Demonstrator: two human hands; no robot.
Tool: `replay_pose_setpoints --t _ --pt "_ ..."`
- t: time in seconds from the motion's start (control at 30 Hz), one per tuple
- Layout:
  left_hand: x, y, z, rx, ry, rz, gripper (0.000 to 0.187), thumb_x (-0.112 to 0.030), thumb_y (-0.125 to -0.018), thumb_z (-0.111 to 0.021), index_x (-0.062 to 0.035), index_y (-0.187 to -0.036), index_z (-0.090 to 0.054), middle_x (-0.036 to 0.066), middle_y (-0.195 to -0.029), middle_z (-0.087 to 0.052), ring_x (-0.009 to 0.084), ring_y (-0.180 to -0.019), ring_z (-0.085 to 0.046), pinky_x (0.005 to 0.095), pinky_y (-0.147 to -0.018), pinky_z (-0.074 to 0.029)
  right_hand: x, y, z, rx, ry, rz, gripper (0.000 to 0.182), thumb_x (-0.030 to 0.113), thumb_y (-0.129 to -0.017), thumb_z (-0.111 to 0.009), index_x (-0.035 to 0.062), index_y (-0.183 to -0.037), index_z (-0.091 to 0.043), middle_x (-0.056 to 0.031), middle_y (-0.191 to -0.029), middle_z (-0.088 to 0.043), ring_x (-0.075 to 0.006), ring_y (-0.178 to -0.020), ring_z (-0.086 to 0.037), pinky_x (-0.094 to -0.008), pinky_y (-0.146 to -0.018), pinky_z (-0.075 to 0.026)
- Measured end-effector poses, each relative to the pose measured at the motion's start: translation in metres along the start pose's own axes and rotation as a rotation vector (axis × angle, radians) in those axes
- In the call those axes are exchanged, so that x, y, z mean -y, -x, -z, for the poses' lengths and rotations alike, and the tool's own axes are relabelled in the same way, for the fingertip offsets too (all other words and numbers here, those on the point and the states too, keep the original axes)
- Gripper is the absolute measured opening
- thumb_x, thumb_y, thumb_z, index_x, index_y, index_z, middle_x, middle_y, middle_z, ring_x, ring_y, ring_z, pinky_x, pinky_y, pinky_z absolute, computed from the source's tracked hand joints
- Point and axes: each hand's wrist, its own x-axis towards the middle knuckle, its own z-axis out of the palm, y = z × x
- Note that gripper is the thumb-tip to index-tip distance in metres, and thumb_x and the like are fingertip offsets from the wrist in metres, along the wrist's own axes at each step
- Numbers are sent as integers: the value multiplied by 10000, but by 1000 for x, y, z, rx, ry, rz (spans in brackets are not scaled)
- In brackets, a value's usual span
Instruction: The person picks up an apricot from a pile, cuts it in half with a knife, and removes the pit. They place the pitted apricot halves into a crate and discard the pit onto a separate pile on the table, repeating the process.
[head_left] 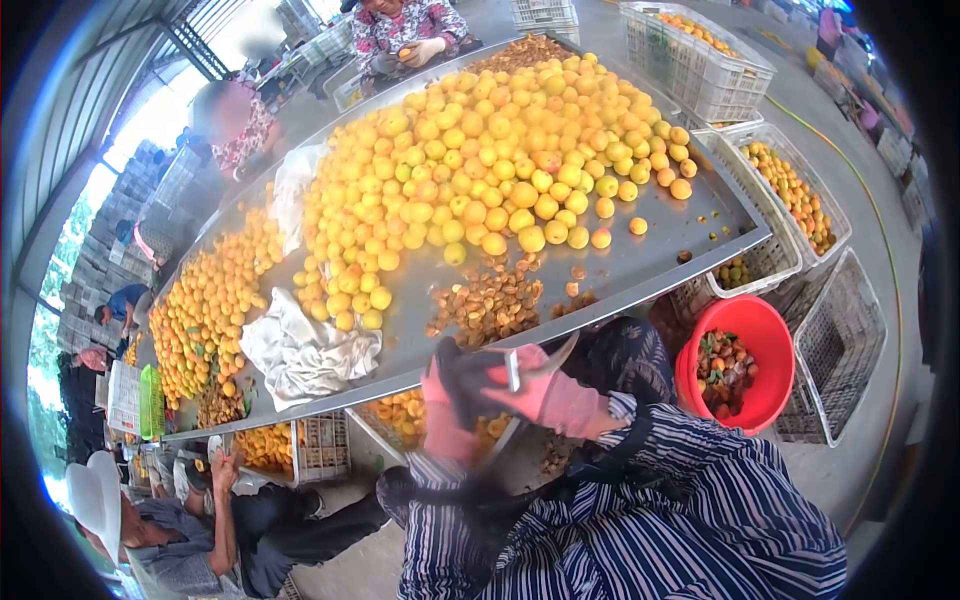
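My left hand (452, 398) and my right hand (545, 390), in pink gloves with dark palms, meet at the near edge of the metal table (690, 235). The fingers of my left hand are bent together against the right; anything inside them is hidden. My right hand is closed on what looks like a small knife (563, 350), its curved tip sticking out above the glove. Just beyond my hands lies a heap of brown-orange pieces (488, 300), apparently pits or cut fruit. Behind it spreads a large pile of yellow-orange apricots (470, 170).
At my right stands a red bucket (781, 370) with fruit scraps, beside an upright white crate (835, 340). More crates (700, 85) hold fruit. A white cloth (308, 345) lies on the table. A person in a white hat (100, 500) sits at left; another person (410, 30) works opposite.
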Motion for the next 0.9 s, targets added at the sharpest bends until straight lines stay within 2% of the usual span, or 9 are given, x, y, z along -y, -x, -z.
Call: replay_pose_setpoints --t 0.17,0.33,0.43,0.5,0.6,0.67,0.73,0.83,0.9 --pt "7 -71 12 -30 138 86 573 -549 -886 -388 -9 -988 -551 149 -808 -625 263 -676 -623 335 -574 -522 -43 -8 -9 24 -178 -264 406 300 -754 -662 72 -1079 -580 -124 -1007 -610 -301 -967 -552 -376 -867 -421" --pt "-3 -72 13 236 285 194 527 -522 -860 -493 -86 -1152 -453 128 -906 -590 254 -755 -597 336 -581 -487 -59 -10 6 50 34 -375 382 199 -841 -617 35 -1174 -529 -94 -1099 -592 -212 -1007 -562 -295 -879 -440" --pt "21 -84 11 301 -620 -422 539 -535 -864 -470 -75 -1145 -453 116 -915 -589 238 -700 -591 306 -513 -466 -74 -14 -3 -101 -350 -532 449 313 -771 -674 102 -1152 -563 -99 -1004 -607 -260 -979 -560 -334 -878 -426" --pt "28 -82 -17 27 268 -105 544 -555 -879 -403 -57 -1044 -546 70 -773 -611 157 -532 -558 257 -425 -444 -80 -21 -5 -130 -438 -598 445 301 -769 -677 105 -1153 -565 -97 -994 -611 -258 -977 -565 -326 -874 -434" --pt "-9 -53 -20 -25 238 187 479 -515 -880 -440 -70 -1010 -564 64 -685 -586 140 -452 -512 247 -374 -395 -108 -31 -10 -160 359 -457 341 240 -769 -671 105 -1075 -605 -113 -991 -642 -238 -941 -596 -328 -843 -458" --pt "23 -68 19 -6 260 236 448 -490 -878 -463 -65 -960 -581 70 -610 -564 153 -392 -484 243 -345 -367 -142 -35 1 -233 20 -360 412 265 -732 -690 127 -1103 -576 -125 -923 -642 -285 -895 -595 -354 -807 -470" --pt "63 -82 54 44 -110 -173 455 -470 -893 -444 -38 -915 -584 74 -565 -552 150 -367 -476 246 -346 -367 -145 -49 21 -203 132 -375 419 264 -745 -668 133 -1126 -554 -123 -917 -628 -300 -911 -586 -364 -828 -458" --pt "4 -11 35 223 5 248 440 -442 -903 -441 -25 -920 -581 88 -603 -576 149 -404 -504 238 -361 -374 -126 -77 43 -238 468 -446 336 276 -781 -614 110 -1068 -558 -114 -918 -620 -299 -915 -584 -387 -805 -464" --pt "52 -3 80 326 -522 -267 429 -439 -908 -440 -39 -1011 -558 134 -776 -611 186 -548 -583 247 -437 -455 -137 -96 50 -152 486 -511 306 287 -793 -587 106 -1039 -557 -119 -938 -609 -306 -919 -581 -397 -794 -466"
